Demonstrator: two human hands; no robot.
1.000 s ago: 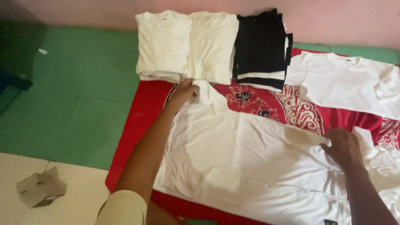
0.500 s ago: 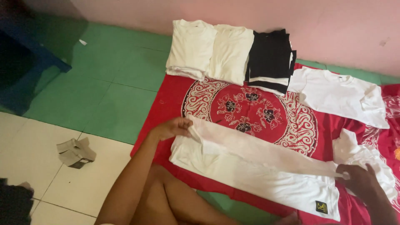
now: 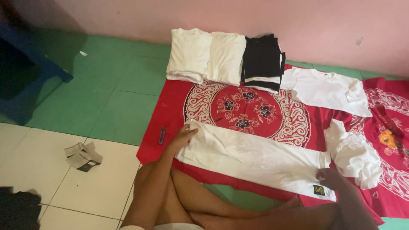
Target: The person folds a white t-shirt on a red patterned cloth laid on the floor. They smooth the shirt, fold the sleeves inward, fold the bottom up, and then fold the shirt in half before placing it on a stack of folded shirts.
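Red patterned cloth [image 3: 251,106] covered floor. On it, at our 6 o'clock, lay white shirt [image 3: 255,157], folded into long band: lengthwise fold judged done, crosswise fold due. Our left hand [image 3: 184,137] pressed flat, fingers spread, at 9 o'clock end; right hand [image 3: 330,176] pinched hem at 3 o'clock.

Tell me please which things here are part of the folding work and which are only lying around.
In the work:
left hand
right hand
folded white shirt
red patterned cloth
white folded stacks
black folded stack
flat white shirt
crumpled white garment

Lying around:
grey crumpled paper
small pen-like tool
blue furniture
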